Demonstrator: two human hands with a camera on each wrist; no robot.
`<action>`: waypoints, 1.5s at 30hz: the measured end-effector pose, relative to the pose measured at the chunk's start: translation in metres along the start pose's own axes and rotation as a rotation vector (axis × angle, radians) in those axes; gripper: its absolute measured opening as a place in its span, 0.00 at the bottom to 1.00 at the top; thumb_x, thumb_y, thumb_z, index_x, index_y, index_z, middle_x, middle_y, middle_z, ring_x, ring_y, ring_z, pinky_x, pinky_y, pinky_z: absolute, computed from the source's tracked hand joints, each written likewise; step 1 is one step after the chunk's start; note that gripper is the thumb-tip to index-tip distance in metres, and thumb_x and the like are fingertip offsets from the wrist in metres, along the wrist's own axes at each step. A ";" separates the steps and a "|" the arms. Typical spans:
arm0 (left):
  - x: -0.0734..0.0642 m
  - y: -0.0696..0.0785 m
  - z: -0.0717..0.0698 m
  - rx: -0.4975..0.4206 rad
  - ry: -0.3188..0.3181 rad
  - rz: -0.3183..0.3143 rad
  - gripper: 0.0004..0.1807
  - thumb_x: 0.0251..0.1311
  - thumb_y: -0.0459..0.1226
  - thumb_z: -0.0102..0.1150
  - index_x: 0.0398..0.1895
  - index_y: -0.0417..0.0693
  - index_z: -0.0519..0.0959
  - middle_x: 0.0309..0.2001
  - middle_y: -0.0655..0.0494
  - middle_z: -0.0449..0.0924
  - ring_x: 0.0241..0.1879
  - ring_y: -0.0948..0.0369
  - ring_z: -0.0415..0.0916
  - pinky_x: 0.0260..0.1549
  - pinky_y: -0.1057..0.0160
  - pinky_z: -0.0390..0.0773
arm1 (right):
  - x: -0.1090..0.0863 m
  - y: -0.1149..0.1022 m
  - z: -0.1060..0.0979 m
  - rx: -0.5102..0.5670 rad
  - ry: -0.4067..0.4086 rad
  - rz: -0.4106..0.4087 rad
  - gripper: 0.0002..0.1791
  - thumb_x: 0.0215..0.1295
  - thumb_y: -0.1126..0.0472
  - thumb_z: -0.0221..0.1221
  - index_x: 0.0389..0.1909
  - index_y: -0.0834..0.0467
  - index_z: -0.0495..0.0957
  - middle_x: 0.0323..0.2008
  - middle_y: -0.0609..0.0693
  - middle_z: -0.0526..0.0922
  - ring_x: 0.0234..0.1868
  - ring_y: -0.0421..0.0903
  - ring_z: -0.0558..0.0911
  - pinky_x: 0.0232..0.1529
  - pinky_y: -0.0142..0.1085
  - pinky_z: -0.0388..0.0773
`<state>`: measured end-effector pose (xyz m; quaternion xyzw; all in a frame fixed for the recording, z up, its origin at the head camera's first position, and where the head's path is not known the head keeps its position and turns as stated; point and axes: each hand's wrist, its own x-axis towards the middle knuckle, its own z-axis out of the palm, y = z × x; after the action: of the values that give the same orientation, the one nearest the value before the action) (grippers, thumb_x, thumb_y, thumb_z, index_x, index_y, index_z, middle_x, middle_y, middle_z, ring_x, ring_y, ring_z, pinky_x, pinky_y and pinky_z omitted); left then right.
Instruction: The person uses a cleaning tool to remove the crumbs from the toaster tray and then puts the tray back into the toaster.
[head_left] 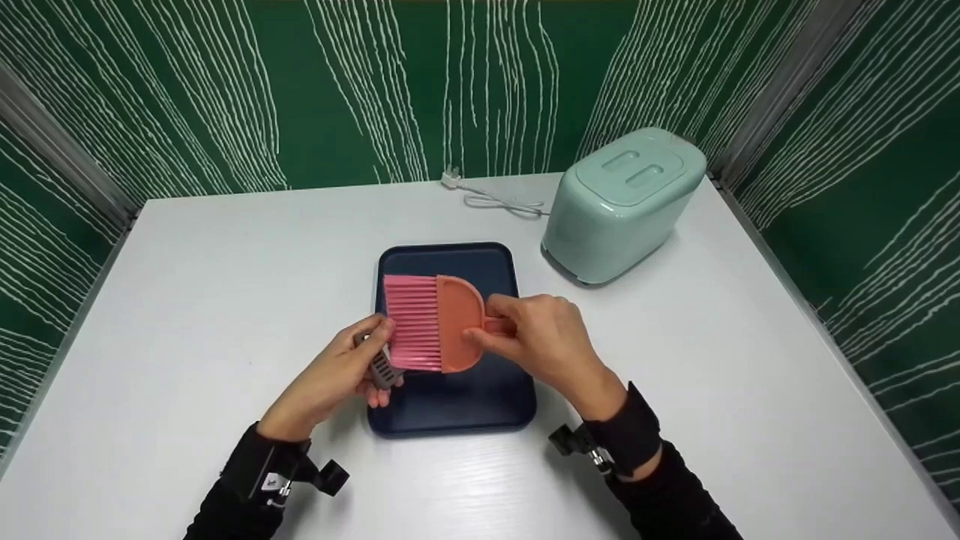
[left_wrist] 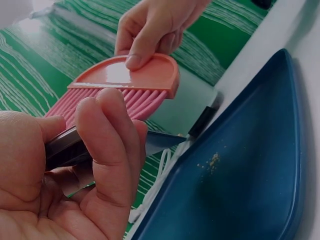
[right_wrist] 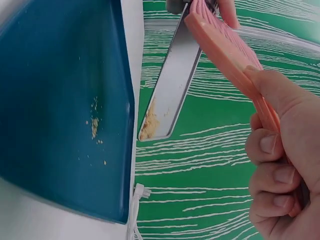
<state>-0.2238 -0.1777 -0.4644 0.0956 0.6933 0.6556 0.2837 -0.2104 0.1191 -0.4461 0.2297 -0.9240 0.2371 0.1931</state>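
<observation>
My right hand [head_left: 551, 337] grips the short handle of an orange brush [head_left: 460, 322], its thumb on the flat orange head. The brush's pink bristles [head_left: 412, 322] point left, toward my left hand [head_left: 326, 382]. That hand holds a narrow metal crumb tray [right_wrist: 172, 82] by its dark grey slotted end [head_left: 382, 369]. Tan crumbs [right_wrist: 150, 126] lie at the far end of the crumb tray, seen in the right wrist view. From the head, the brush hides most of it. Beneath both hands is a dark blue tray [head_left: 450, 420] with more crumbs [right_wrist: 95, 127] on it.
A mint green toaster [head_left: 626, 206] stands at the back right of the white table [head_left: 225, 300]. Its coiled white cord and plug [head_left: 451, 178] lie by the table's back edge. Green walls with white streaks [head_left: 360, 90] surround the table.
</observation>
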 end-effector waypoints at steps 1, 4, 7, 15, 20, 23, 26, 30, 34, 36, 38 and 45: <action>0.000 0.000 0.000 0.001 0.004 -0.001 0.24 0.86 0.56 0.40 0.59 0.44 0.70 0.28 0.51 0.86 0.16 0.66 0.79 0.18 0.69 0.82 | 0.000 0.001 -0.001 -0.006 0.001 0.000 0.25 0.65 0.41 0.74 0.22 0.51 0.73 0.15 0.37 0.66 0.18 0.34 0.65 0.23 0.30 0.53; 0.001 0.000 0.000 0.004 0.008 0.001 0.23 0.87 0.55 0.40 0.56 0.44 0.70 0.30 0.50 0.85 0.16 0.66 0.79 0.18 0.69 0.82 | 0.000 0.003 -0.003 -0.018 -0.001 0.001 0.26 0.64 0.42 0.75 0.21 0.51 0.73 0.15 0.38 0.68 0.18 0.34 0.66 0.23 0.30 0.53; 0.001 0.000 0.000 0.015 0.009 0.004 0.22 0.87 0.54 0.40 0.56 0.44 0.70 0.31 0.49 0.85 0.17 0.66 0.79 0.18 0.69 0.81 | 0.000 0.006 -0.005 -0.040 0.006 -0.005 0.26 0.64 0.42 0.76 0.21 0.51 0.73 0.14 0.40 0.70 0.18 0.35 0.67 0.22 0.30 0.54; -0.001 0.001 0.000 0.029 0.015 -0.009 0.22 0.87 0.54 0.41 0.57 0.43 0.71 0.32 0.48 0.84 0.17 0.65 0.79 0.19 0.70 0.81 | 0.001 0.020 -0.007 -0.102 0.033 0.000 0.22 0.64 0.45 0.76 0.22 0.51 0.76 0.15 0.42 0.74 0.18 0.38 0.72 0.20 0.31 0.57; 0.000 0.000 -0.001 0.023 0.010 -0.007 0.23 0.86 0.54 0.42 0.58 0.43 0.70 0.32 0.48 0.84 0.17 0.66 0.79 0.19 0.70 0.81 | 0.000 0.031 -0.010 -0.137 0.035 0.036 0.22 0.64 0.45 0.76 0.22 0.51 0.77 0.15 0.42 0.74 0.18 0.40 0.73 0.19 0.33 0.59; 0.000 0.000 -0.001 0.011 0.008 -0.002 0.22 0.86 0.54 0.42 0.57 0.43 0.70 0.31 0.49 0.85 0.17 0.66 0.79 0.18 0.70 0.81 | 0.000 0.036 -0.012 -0.156 0.030 0.068 0.22 0.63 0.45 0.76 0.21 0.50 0.76 0.15 0.41 0.74 0.18 0.42 0.73 0.19 0.34 0.58; 0.000 0.000 -0.001 0.009 0.007 0.002 0.22 0.87 0.54 0.42 0.56 0.44 0.69 0.30 0.49 0.85 0.16 0.66 0.79 0.18 0.70 0.80 | -0.001 0.039 -0.014 -0.166 0.022 0.107 0.24 0.62 0.44 0.77 0.20 0.49 0.74 0.15 0.41 0.72 0.18 0.42 0.71 0.19 0.35 0.56; -0.001 0.000 -0.002 0.009 0.008 0.004 0.20 0.86 0.54 0.43 0.53 0.45 0.69 0.29 0.50 0.86 0.16 0.66 0.79 0.17 0.70 0.80 | -0.001 0.043 -0.017 -0.180 0.024 0.149 0.26 0.61 0.43 0.77 0.19 0.49 0.72 0.14 0.41 0.70 0.18 0.43 0.69 0.20 0.35 0.54; -0.002 -0.001 -0.003 0.011 0.014 0.000 0.20 0.86 0.54 0.44 0.50 0.46 0.68 0.29 0.50 0.85 0.16 0.66 0.79 0.18 0.70 0.81 | -0.001 0.046 -0.020 -0.188 0.035 0.172 0.26 0.61 0.43 0.77 0.19 0.49 0.72 0.15 0.41 0.72 0.18 0.43 0.69 0.19 0.35 0.55; -0.002 -0.001 -0.003 0.010 0.014 -0.002 0.20 0.86 0.54 0.44 0.49 0.46 0.68 0.29 0.50 0.85 0.15 0.65 0.79 0.18 0.69 0.81 | -0.001 0.047 -0.022 -0.183 0.042 0.183 0.26 0.62 0.43 0.77 0.19 0.49 0.72 0.15 0.42 0.72 0.18 0.43 0.69 0.20 0.35 0.56; -0.002 -0.001 -0.003 0.010 0.012 -0.003 0.20 0.86 0.54 0.45 0.49 0.46 0.68 0.29 0.50 0.85 0.15 0.65 0.78 0.18 0.69 0.81 | -0.001 0.049 -0.025 -0.173 0.051 0.197 0.25 0.63 0.43 0.77 0.20 0.50 0.73 0.15 0.43 0.73 0.18 0.44 0.70 0.20 0.36 0.57; -0.002 0.001 -0.001 0.005 0.009 0.006 0.16 0.86 0.49 0.46 0.47 0.45 0.67 0.28 0.50 0.84 0.15 0.66 0.79 0.17 0.70 0.81 | 0.000 0.052 -0.033 -0.129 0.128 0.256 0.19 0.65 0.43 0.75 0.25 0.52 0.82 0.21 0.48 0.89 0.24 0.50 0.86 0.22 0.43 0.72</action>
<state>-0.2234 -0.1796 -0.4628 0.0953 0.6959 0.6551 0.2783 -0.2287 0.1767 -0.4377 0.0814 -0.9448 0.2140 0.2344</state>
